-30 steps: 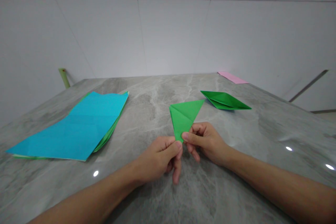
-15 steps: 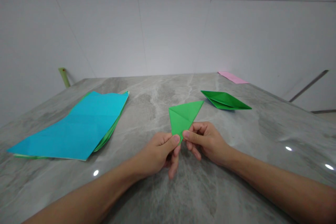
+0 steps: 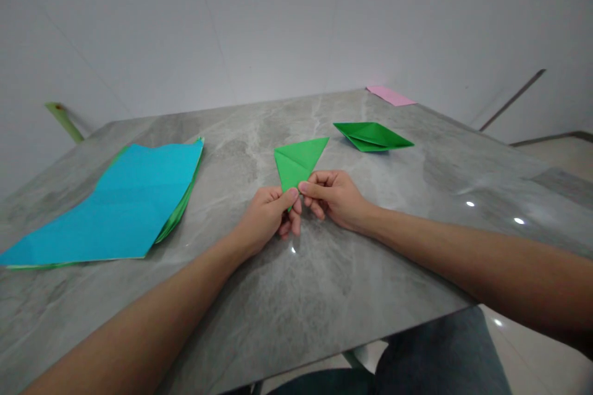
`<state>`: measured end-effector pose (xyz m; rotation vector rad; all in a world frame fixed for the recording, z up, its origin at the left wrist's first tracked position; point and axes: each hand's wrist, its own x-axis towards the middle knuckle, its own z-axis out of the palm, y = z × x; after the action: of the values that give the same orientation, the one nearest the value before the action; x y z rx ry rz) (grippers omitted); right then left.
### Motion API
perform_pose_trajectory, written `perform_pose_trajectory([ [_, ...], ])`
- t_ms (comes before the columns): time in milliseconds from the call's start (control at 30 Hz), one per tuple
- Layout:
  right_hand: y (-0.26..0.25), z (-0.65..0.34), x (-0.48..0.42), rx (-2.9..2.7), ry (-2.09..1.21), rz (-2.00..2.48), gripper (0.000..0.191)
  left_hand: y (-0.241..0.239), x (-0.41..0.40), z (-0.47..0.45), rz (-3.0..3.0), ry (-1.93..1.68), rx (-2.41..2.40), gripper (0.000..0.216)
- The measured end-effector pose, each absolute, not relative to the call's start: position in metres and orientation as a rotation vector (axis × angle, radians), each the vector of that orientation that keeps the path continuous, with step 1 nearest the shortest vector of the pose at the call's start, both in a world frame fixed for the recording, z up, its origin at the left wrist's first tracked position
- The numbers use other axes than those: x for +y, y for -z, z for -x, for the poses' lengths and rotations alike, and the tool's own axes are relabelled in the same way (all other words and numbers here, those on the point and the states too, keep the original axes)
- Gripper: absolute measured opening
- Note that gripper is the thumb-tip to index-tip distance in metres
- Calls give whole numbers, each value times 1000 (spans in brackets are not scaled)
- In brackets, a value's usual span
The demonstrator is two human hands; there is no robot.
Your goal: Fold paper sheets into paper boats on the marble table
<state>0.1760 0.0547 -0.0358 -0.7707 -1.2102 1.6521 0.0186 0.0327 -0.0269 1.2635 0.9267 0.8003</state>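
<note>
A small piece of folded green paper (image 3: 299, 160), with a crease across its upper part, is held up over the table between both hands. My left hand (image 3: 271, 213) pinches its narrow lower tip, thumb on top. From the other side, my right hand (image 3: 336, 197) grips its lower right edge between thumb and fingers. Behind and to the right, a darker green folded paper boat shape (image 3: 373, 137) rests on the table, apart from the hands.
A stack of paper sheets, blue on top (image 3: 125, 203) with green below, lies at the left. A pink paper (image 3: 391, 96) lies at the far right corner of the grey marbled table (image 3: 241, 136). A white wall (image 3: 278, 24) stands behind.
The camera has tilted down and turned, so the table's front edge and my legs now show. Both hands keep their pinch on the folded green paper, which looks much the same.
</note>
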Motion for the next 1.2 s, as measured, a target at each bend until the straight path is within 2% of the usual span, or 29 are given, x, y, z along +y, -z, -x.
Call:
perform_pose_trajectory([
  [200,38,-169,62,-1199,-1618,817,37,28,30,-40,-1226,-1167,1260,39],
  [500,30,-171,50,-1193,-1574,877,39,22,21,-24,-1272,-976,1135,41],
  [967,29,-178,52,-1293,-1496,801,39,22,20,-28,-1011,-950,895,41],
  [1200,27,-184,47,-1380,-1484,779,35,26,22,-25,-1180,-908,784,42],
])
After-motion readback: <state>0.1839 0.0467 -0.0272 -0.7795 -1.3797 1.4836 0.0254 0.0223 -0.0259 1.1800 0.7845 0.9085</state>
